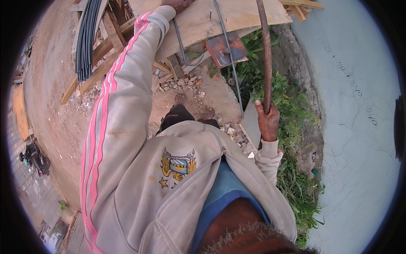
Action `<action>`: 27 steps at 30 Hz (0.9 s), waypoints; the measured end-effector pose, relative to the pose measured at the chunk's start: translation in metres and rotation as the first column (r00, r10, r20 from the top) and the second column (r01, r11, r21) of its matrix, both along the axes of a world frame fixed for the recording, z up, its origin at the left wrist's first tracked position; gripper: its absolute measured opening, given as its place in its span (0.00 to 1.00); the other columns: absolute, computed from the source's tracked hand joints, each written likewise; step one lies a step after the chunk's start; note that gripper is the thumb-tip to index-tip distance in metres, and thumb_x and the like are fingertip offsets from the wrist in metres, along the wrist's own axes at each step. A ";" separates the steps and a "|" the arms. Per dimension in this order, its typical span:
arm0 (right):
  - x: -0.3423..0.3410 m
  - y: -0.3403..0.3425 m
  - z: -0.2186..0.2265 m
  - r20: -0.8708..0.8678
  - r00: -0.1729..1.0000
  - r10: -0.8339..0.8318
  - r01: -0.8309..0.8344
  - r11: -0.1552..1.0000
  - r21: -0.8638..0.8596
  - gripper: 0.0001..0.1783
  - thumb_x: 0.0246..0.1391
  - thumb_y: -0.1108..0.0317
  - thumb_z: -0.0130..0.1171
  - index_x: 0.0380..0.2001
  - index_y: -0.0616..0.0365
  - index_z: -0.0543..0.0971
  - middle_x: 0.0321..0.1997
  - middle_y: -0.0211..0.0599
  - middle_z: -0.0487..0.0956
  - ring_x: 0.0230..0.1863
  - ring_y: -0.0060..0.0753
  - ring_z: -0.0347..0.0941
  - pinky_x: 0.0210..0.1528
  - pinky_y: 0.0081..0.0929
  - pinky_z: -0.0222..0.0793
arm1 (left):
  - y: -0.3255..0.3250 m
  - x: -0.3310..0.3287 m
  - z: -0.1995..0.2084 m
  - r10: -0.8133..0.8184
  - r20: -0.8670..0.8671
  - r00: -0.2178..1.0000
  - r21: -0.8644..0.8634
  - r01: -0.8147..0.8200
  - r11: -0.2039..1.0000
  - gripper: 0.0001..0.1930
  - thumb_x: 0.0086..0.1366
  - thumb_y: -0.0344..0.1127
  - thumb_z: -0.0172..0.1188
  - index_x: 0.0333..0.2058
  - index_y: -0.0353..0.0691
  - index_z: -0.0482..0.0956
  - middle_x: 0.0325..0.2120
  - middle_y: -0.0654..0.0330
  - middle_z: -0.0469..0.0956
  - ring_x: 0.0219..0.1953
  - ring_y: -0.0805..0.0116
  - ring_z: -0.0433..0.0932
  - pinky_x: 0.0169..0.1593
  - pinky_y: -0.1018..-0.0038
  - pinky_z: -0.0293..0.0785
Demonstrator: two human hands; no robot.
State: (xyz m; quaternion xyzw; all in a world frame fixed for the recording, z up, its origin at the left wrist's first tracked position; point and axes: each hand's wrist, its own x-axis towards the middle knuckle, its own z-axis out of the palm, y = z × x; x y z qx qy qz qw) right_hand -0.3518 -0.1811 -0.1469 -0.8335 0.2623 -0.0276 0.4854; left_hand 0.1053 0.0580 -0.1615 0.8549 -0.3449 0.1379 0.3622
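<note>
My right hand [268, 120] is closed around the lower end of a long brown rod [266, 51], thumb upward; the rod runs up past the top edge of the view. At the top edge my left hand [179, 4] reaches over a wooden board [194, 29]; its fingers are cut off, so its grip is hidden. Beside it a thin steel bar [177, 31] curves into a hook below the board's near edge. A straight steel bar [231, 55] crosses the board and extends toward me. Short pegs [210, 15] stick up from the board.
A bundle of dark steel bars [87, 42] rests on timber [108, 46] at left. Under the board sits a rusty metal plate [226, 51]. Rubble [192, 82] lies around my feet. Plants [292, 114] line a pale wall [359, 127] at right. A motorcycle [36, 158] stands far left.
</note>
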 end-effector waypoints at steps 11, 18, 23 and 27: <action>-0.123 -0.071 -0.032 -0.191 0.980 -0.064 0.020 0.975 -0.222 0.23 0.58 0.50 0.69 0.34 0.65 0.82 0.19 0.30 0.71 0.23 0.24 0.64 0.28 0.30 0.65 | -0.001 0.003 -0.010 0.043 0.177 0.983 0.049 -0.053 0.997 0.06 0.56 0.39 0.65 0.30 0.45 0.81 0.37 0.52 0.80 0.41 0.47 0.79 0.46 0.56 0.77; -0.108 -0.120 -0.036 -0.312 0.950 0.005 -0.062 0.983 -0.175 0.24 0.55 0.49 0.71 0.34 0.64 0.85 0.15 0.27 0.68 0.20 0.20 0.61 0.24 0.29 0.61 | 0.004 0.013 -0.018 0.024 0.198 0.980 0.071 -0.039 0.997 0.07 0.56 0.40 0.65 0.30 0.45 0.81 0.37 0.50 0.80 0.42 0.46 0.79 0.46 0.55 0.77; -0.088 -0.161 -0.037 -0.349 0.935 0.067 -0.158 0.958 -0.238 0.27 0.55 0.45 0.70 0.36 0.63 0.85 0.16 0.28 0.70 0.21 0.20 0.64 0.25 0.30 0.62 | 0.001 0.009 -0.015 0.003 0.199 0.980 0.047 -0.013 0.999 0.08 0.55 0.40 0.65 0.29 0.44 0.81 0.36 0.49 0.81 0.42 0.45 0.79 0.45 0.54 0.78; -0.066 -0.201 -0.032 -0.365 0.927 0.084 -0.212 0.921 -0.328 0.26 0.54 0.45 0.70 0.36 0.61 0.85 0.17 0.32 0.73 0.20 0.24 0.68 0.26 0.32 0.64 | 0.003 0.020 -0.020 -0.054 0.219 0.974 0.096 0.034 0.995 0.08 0.55 0.40 0.65 0.29 0.44 0.81 0.36 0.49 0.81 0.42 0.45 0.79 0.46 0.54 0.78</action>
